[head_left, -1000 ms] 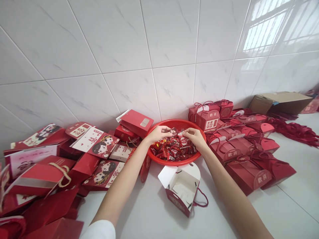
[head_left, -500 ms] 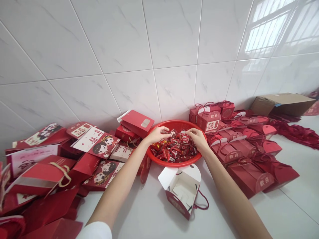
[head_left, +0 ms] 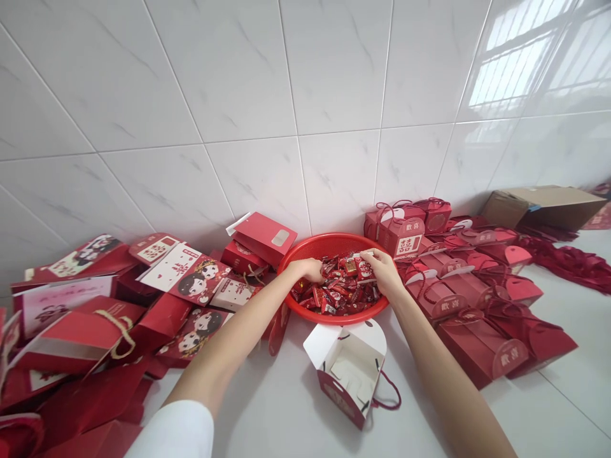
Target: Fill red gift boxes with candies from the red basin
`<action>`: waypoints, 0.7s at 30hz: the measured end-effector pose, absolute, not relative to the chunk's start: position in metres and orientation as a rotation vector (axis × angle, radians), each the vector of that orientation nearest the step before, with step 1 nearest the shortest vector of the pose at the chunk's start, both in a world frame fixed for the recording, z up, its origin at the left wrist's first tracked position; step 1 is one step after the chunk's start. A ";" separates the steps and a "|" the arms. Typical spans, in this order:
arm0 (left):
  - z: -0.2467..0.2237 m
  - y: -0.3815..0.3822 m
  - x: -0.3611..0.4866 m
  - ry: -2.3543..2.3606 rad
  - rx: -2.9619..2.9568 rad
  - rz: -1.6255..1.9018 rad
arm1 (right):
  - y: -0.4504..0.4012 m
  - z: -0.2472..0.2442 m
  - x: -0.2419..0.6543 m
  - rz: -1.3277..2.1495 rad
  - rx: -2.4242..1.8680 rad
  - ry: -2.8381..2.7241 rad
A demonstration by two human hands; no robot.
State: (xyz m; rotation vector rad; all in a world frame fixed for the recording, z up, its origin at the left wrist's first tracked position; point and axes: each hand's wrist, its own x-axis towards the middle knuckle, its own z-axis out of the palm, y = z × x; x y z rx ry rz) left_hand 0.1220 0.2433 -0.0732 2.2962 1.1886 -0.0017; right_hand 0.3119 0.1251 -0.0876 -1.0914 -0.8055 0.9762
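Observation:
A red plastic basket [head_left: 334, 319] holds a heap of red-wrapped candies [head_left: 341, 299]. Inside its left part, my left hand [head_left: 310, 270] is closed with the fingertips down among the wrappers; what they pinch is hidden. On the right side of the basket, my right hand [head_left: 383, 270] grips a red and white candy packet [head_left: 365, 268] between thumb and fingers. In front of the basket stands an opened gift box [head_left: 351, 375], white inside and dark red outside, its flaps up and a cord handle [head_left: 392, 391] hanging off its right side.
Closed red gift boxes [head_left: 482, 346] with cord handles stand in rows on the right. At the left lies a pile of red boxes and bags [head_left: 90, 331]. A cardboard carton [head_left: 548, 200] and dark red cords [head_left: 568, 257] are farther right, along the tiled wall [head_left: 248, 178].
My left hand has lowered into the candies and its fingers have closed. My right hand still pinches at the right side, with a red and white packet now showing more fully.

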 end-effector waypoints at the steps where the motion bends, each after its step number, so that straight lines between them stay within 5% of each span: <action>1: -0.077 0.247 0.126 1.196 2.300 -0.012 | 0.125 -0.088 0.312 0.980 -1.091 -0.789; 21: -0.115 0.263 0.134 1.218 2.256 -0.100 | 0.130 -0.091 0.319 1.010 -1.042 -0.722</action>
